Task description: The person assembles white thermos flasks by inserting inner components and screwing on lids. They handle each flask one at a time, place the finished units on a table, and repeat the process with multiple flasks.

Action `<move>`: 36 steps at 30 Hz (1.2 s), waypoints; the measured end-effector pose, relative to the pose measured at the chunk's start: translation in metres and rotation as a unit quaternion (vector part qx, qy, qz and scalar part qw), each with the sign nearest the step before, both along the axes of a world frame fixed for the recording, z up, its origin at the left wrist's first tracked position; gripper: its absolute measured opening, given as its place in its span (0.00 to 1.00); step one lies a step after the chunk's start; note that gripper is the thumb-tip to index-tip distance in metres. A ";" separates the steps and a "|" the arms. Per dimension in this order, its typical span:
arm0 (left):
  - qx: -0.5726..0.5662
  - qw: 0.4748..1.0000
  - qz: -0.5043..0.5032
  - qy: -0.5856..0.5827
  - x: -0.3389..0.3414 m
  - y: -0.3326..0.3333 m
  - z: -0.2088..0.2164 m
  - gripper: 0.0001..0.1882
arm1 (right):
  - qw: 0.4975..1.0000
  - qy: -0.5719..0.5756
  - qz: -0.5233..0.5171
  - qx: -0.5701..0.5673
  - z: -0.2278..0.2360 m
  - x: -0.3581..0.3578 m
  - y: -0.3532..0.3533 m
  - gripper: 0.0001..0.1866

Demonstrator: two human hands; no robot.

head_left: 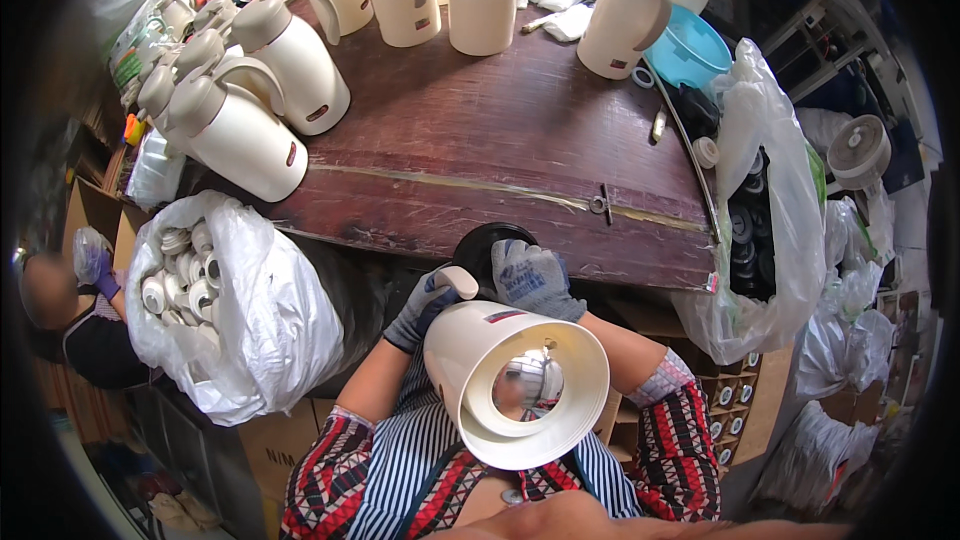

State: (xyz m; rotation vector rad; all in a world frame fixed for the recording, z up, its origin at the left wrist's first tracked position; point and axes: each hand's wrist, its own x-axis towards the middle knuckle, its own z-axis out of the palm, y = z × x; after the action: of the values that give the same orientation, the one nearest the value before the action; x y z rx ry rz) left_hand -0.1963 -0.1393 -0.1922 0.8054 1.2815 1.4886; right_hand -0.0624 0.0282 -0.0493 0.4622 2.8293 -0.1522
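A cream thermos jug body lies tilted in front of my chest. Its wide open end faces me, and a shiny, mirror-like liner shows inside. My left hand, in a grey work glove, is wrapped round the jug's handle. At the jug's far end, by the table edge, my gloved right hand is closed with its fingers curled against a black round part. The jug and the glove hide some of that part, so how it joins the jug cannot be made out.
Finished-looking cream jugs stand along the left and back of the dark red table. A white bag of pale round parts sits left; a clear bag of black parts hangs right. A blue bowl stands behind. Another person is at far left.
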 end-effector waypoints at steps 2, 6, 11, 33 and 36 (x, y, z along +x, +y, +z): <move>0.004 0.999 0.020 -0.041 0.001 0.000 -0.005 0.18 | 0.962 0.169 0.170 0.129 0.014 0.009 0.007 0.25; 0.011 0.994 0.047 -0.103 0.007 0.001 -0.007 0.21 | 0.963 0.150 0.143 0.170 0.001 0.020 -0.005 0.30; 0.051 0.998 0.013 0.017 0.003 -0.002 0.000 0.21 | 0.978 0.174 0.065 0.092 -0.023 0.025 0.009 0.26; 0.014 0.979 0.156 -0.128 0.007 -0.050 0.005 0.27 | 0.953 0.226 -0.165 0.115 -0.055 0.034 0.075 0.43; -0.001 0.974 0.208 -0.095 0.007 -0.052 0.012 0.24 | 0.965 0.147 -0.181 0.118 -0.050 0.022 0.078 0.42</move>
State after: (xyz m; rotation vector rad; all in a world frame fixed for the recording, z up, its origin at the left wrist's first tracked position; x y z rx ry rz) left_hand -0.1890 -0.1914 -0.1800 0.3905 1.3595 1.8440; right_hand -0.0402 0.1060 -0.0994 1.0944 3.0334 0.0519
